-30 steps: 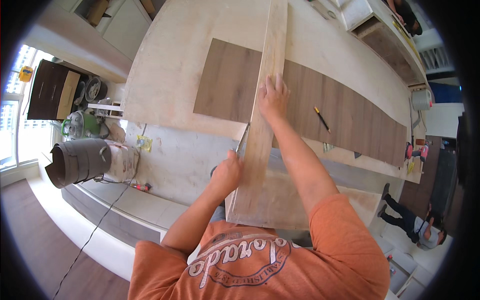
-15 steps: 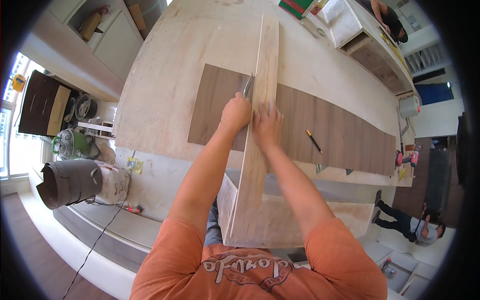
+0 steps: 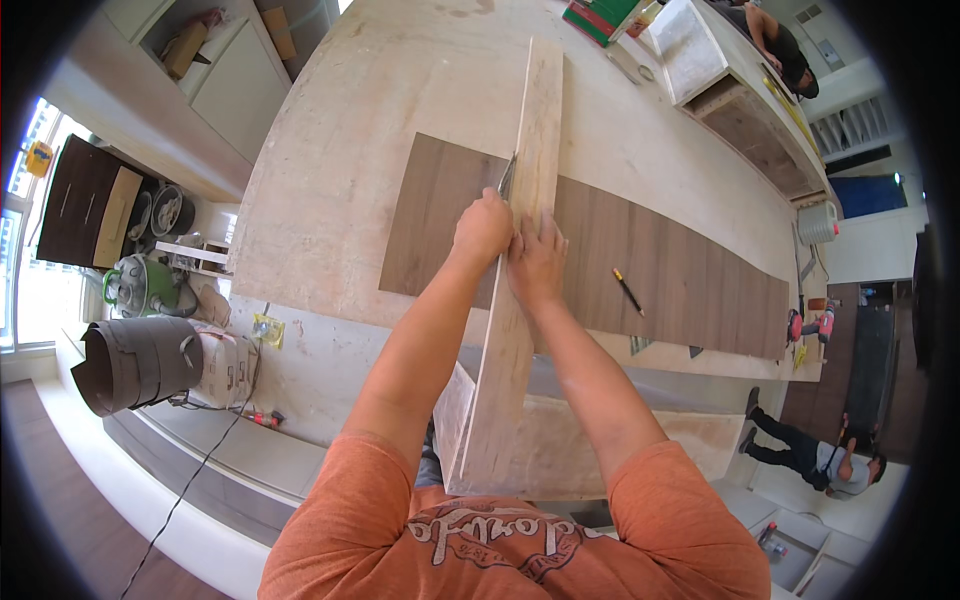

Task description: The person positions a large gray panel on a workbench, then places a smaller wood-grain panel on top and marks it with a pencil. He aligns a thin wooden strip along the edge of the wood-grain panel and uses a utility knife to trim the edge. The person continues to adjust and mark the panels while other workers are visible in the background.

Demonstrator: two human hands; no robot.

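My left hand (image 3: pixel 484 230) is closed round a slim, silver utility knife (image 3: pixel 508 178), its tip against the left edge of a long pale wooden board (image 3: pixel 541 105). My right hand (image 3: pixel 537 265) lies on that board, fingers stretched out over its face and pressing it down. Beneath the board, crossing it, is a brown wood-grain sheet (image 3: pixel 430 215) that shows on both sides. A black pencil (image 3: pixel 628 291) rests on the sheet, right of my right hand. My left fingers partly hide the knife's handle.
Under the sheet spreads a large plywood worktop (image 3: pixel 320 180). A green and red box (image 3: pixel 596 20) and an open wooden cabinet (image 3: pixel 735 110) stand at the far right. A red power drill (image 3: pixel 818 325) lies at the right end. Two other people are on the right.
My left hand and the knife have shifted slightly right, tight against the board's edge. My right hand still presses the board. The whole view has tilted a little.
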